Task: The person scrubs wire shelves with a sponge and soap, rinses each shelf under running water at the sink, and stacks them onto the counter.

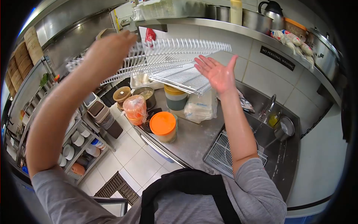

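Note:
White wire racks (179, 45) lie one over another above the counter, the upper one tilted and slightly blurred. A flatter wire rack (186, 79) sits beneath, over a green-grey bucket with a yellow lid (176, 98). My left hand (112, 48) is raised in front of the racks' left part, smeared by motion; whether its fingers grip a wire cannot be made out. Just beside the right end of the racks, my right hand (220, 74) is open, palm facing me and fingers spread, holding nothing.
On the steel counter (194, 138) stand an orange-lidded tub (163, 125), bagged orange containers (135, 109), a pot (146, 96) and a plastic-wrapped white pack (201, 106). Another wire rack (223, 153) lies by the sink (274, 156). A loaded shelf (238, 28) runs overhead.

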Demonstrator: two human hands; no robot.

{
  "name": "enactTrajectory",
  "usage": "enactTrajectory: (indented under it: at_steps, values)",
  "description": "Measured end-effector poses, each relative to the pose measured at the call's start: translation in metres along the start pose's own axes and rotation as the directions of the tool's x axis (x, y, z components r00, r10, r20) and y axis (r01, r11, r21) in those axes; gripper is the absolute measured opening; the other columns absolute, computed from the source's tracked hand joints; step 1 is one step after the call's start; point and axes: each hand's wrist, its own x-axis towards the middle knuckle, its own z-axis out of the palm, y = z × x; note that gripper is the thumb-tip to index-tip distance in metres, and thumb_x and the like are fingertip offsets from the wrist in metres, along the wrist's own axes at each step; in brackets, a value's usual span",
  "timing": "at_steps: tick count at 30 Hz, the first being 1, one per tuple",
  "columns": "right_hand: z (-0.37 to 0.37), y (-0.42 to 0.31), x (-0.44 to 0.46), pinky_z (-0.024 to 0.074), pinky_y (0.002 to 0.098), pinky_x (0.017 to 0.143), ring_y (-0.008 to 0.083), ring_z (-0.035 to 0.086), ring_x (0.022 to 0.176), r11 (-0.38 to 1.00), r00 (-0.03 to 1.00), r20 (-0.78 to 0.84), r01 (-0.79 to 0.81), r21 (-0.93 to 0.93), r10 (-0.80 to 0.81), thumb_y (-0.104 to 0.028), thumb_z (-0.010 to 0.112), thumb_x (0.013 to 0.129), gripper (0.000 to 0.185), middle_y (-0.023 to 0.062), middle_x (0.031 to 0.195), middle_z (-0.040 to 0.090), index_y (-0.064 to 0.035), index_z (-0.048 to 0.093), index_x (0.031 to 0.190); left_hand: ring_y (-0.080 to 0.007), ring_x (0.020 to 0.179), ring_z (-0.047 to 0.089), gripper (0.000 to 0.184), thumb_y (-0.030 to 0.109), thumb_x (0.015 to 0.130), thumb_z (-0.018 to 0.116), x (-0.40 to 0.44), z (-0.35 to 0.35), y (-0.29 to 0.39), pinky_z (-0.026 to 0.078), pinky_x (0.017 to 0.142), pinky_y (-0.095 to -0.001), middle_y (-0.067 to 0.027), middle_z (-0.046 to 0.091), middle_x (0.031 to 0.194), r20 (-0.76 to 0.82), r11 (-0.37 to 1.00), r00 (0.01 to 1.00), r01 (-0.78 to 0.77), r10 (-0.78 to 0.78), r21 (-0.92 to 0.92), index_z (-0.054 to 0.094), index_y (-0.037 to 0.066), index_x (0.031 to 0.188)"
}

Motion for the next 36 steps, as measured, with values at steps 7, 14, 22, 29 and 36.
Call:
enactTrajectory:
  at_steps: [7, 14, 22, 29, 36]
  values:
    - [-0.108, -0.018, 0.098, 0.0457, 0.0474, 0.088, 0.0359, 0.051, 0.102, 0.982, 0.886, -0.435, 0.095, -0.164, -0.159, -0.028, 0.057, 0.086, 0.054, 0.0242, 0.115, 0.046, 0.0059, 0.033, 0.121, -0.0181, 0.083, 0.057, 0.022, 0.009, 0.073, 0.059, 0.042, 0.101, 0.063, 0.054, 0.06, -0.0269, -0.0058, 0.05, 0.087, -0.118, 0.984, 0.977, -0.17, 0.175, 0.051, 0.051, 0.004, 0.093]
    - [-0.198, -0.079, 0.133, 0.0509, 0.0408, 0.07, 0.0256, 0.058, 0.082, 0.974, 0.833, -0.509, 0.152, -0.165, -0.216, -0.013, 0.05, 0.085, 0.021, 0.0141, 0.093, 0.055, 0.0012, 0.046, 0.099, -0.0129, 0.075, 0.052, 0.018, 0.014, 0.071, 0.057, 0.097, 0.157, 0.152, 0.048, 0.053, -0.0225, -0.0028, 0.048, 0.083, -0.174, 0.981, 0.972, -0.133, 0.157, 0.143, 0.05, 0.006, 0.086]
    - [-0.299, -0.127, 0.15, 0.0481, 0.0391, 0.079, 0.0259, 0.059, 0.085, 0.954, 0.863, -0.439, 0.143, -0.262, -0.25, -0.017, 0.05, 0.086, 0.022, 0.0138, 0.093, 0.061, 0.0019, 0.052, 0.098, -0.0164, 0.08, 0.05, 0.026, 0.029, 0.082, 0.054, 0.136, 0.197, 0.242, 0.047, 0.057, -0.0253, -0.0051, 0.047, 0.086, -0.048, 0.989, 0.99, -0.132, 0.129, -0.059, 0.051, 0.004, 0.09]
    - [-0.354, -0.15, 0.14, 0.034, 0.0261, 0.039, 0.0136, 0.043, 0.048, 0.69, 0.782, -0.6, -0.34, -0.64, -0.172, -0.043, 0.047, 0.089, 0.036, -0.0005, 0.06, 0.046, -0.01, 0.05, 0.076, -0.0193, 0.089, 0.049, 0.033, 0.033, 0.086, 0.05, 0.169, 0.202, 0.29, 0.044, 0.07, -0.0326, -0.0067, 0.048, 0.096, 0.138, 0.989, 0.987, -0.06, 0.079, -0.132, 0.053, 0.004, 0.102]
    - [-0.37, -0.138, 0.115, 0.0412, 0.0298, 0.051, 0.0148, 0.049, 0.058, 0.675, 0.743, -0.662, -0.439, -0.593, -0.098, -0.046, 0.05, 0.088, 0.038, 0.002, 0.067, 0.051, -0.0098, 0.052, 0.079, -0.0198, 0.092, 0.05, 0.033, 0.032, 0.086, 0.05, 0.171, 0.201, 0.317, 0.04, 0.075, -0.0365, -0.0068, 0.049, 0.1, 0.253, 0.984, 0.959, -0.089, 0.126, -0.152, 0.052, 0.007, 0.108]
